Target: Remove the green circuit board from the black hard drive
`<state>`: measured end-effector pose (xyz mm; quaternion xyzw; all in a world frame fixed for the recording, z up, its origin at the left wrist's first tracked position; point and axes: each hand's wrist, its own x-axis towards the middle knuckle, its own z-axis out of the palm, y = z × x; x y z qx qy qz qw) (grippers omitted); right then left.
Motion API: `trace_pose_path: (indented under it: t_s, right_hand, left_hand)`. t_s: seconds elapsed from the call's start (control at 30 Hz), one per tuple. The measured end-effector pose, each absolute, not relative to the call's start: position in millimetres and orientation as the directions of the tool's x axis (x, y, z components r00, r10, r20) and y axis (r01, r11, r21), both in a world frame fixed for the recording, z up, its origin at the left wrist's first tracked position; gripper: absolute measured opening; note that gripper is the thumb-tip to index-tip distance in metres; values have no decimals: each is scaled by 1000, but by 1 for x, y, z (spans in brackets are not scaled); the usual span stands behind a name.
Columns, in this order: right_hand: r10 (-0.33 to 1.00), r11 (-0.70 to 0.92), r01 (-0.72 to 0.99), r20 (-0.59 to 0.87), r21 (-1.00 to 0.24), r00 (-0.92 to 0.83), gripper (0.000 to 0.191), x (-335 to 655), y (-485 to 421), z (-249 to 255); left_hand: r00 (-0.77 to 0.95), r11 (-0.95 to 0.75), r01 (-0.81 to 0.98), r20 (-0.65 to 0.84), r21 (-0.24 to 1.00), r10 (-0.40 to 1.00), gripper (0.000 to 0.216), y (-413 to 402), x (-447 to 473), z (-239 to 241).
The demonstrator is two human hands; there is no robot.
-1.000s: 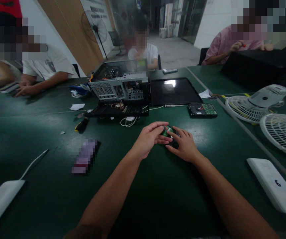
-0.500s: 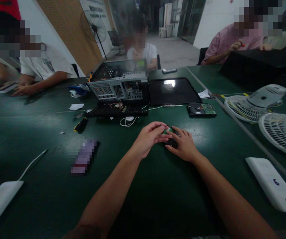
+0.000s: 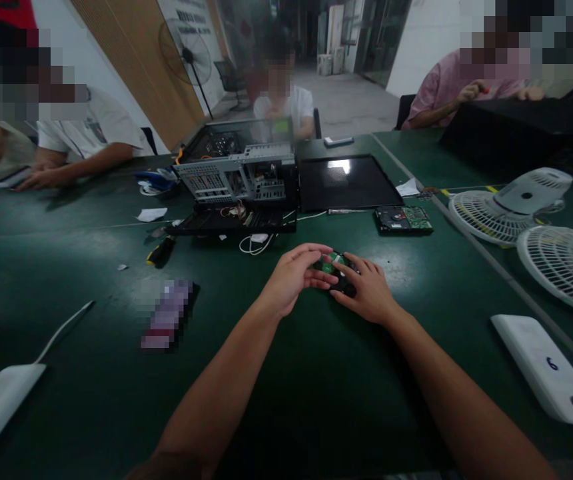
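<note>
A hard drive (image 3: 348, 288) with a green circuit board facing up lies on the green table in front of me, partly hidden by my fingers. My right hand (image 3: 369, 287) grips its right side, with the thumb at the near edge and the fingers across the top. At the left side of the drive is my left hand (image 3: 294, 277), its fingers curved and apart over the board's edge. I make out nothing held between those fingers. Farther right lies a second hard drive (image 3: 404, 220), also with its board up.
An opened computer case (image 3: 236, 177) stands beyond my hands, beside a black side panel (image 3: 349, 183). A screwdriver (image 3: 160, 252) and a phone-like slab (image 3: 169, 313) lie left. White fans (image 3: 491, 217) and a white power bank (image 3: 541, 367) are right. Several people sit around the table.
My left hand has drawn slightly left, its thumb coming back from the board, so more of the green shows. My right hand stays on the hard drive.
</note>
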<state>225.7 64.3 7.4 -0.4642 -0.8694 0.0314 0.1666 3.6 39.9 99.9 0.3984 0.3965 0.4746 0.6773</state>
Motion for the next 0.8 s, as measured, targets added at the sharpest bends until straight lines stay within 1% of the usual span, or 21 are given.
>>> trace_pose_path:
  t_s: [0.17,0.3,0.47,0.6,0.7,0.8]
  right_hand:
    - [818,567,794,259,-219,-513,63,227,65,8]
    - [819,566,797,254,-213,-514,63,227,65,8]
    - [822,562,801,250,-206,-512,65,226,64,8]
    - [822,562,800,248,-209,-513,65,226,64,8]
    - [821,563,799,251,-211,-512,64,226,64,9]
    - [820,565,797,257,-213,-512,65,226,64,8]
  left_hand:
    - [116,217,-334,-189,917,975,13,41,3,100]
    - [96,216,-300,-196,929,976,13,41,3,102]
    - [63,161,-167,-152,973,986,12,41,2,104]
    - [22,103,-73,-101,992,995,20,42,2,104]
    - [16,106,-73,-105,992,994,22,41,3,103]
    - [35,138,-114,-135,984,990,22,40,6,105]
